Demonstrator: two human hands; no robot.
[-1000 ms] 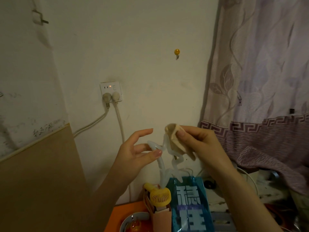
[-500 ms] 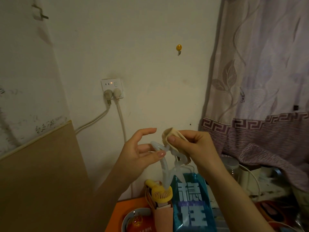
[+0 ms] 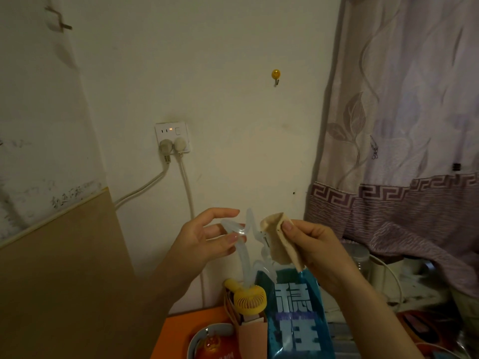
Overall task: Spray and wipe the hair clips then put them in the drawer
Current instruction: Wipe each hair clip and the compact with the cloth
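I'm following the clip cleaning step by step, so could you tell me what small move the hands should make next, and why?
Probably bring the cloth back onto the clip and rub along its bare arms. The left hand pinches the clear clip by one end, and the right hand holds the folded cloth beside it, covering only its right edge.

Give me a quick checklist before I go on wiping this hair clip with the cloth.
1. Left hand holds the clip: ok.
2. Right hand pinches the cloth: ok.
3. Cloth touching the clip: ok, at its right side.
4. Clip sprayed or wet: cannot tell.
5. Clip clean all over: cannot tell, it is translucent and the light is dim.
6. Drawer in view: not ok.
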